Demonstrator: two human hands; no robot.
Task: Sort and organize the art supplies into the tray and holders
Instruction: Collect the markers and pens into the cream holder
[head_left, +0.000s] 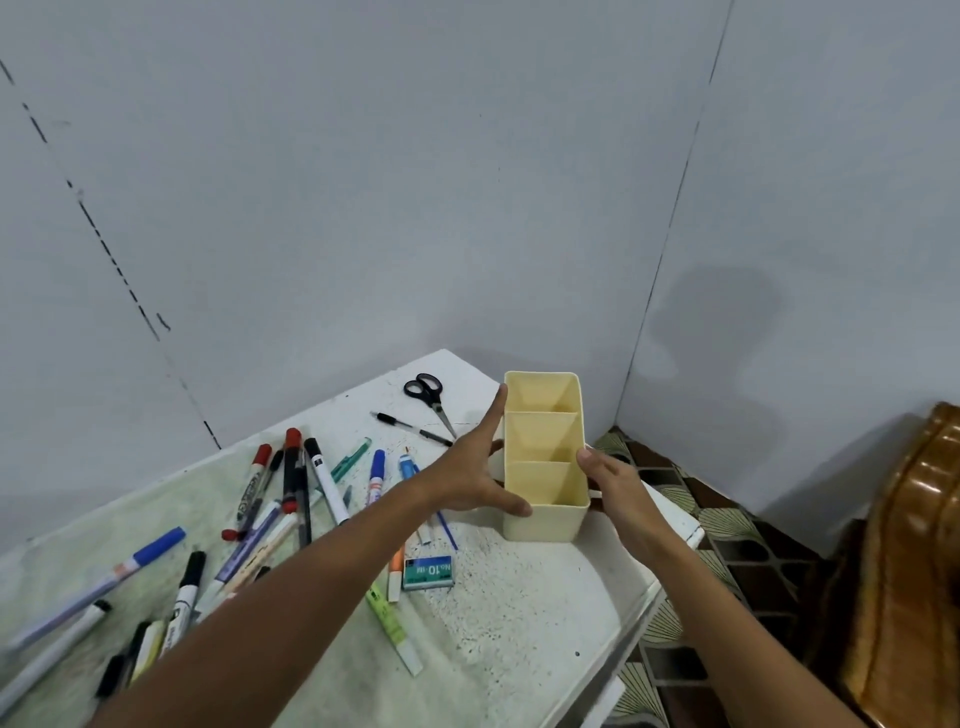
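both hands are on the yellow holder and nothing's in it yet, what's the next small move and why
Probably settle the yellow holder flat on the table and let go. Both the left hand and the right hand are on its sides, all three compartments look empty, and the markers lie scattered to its left. A freed left hand could then reach the nearest one.
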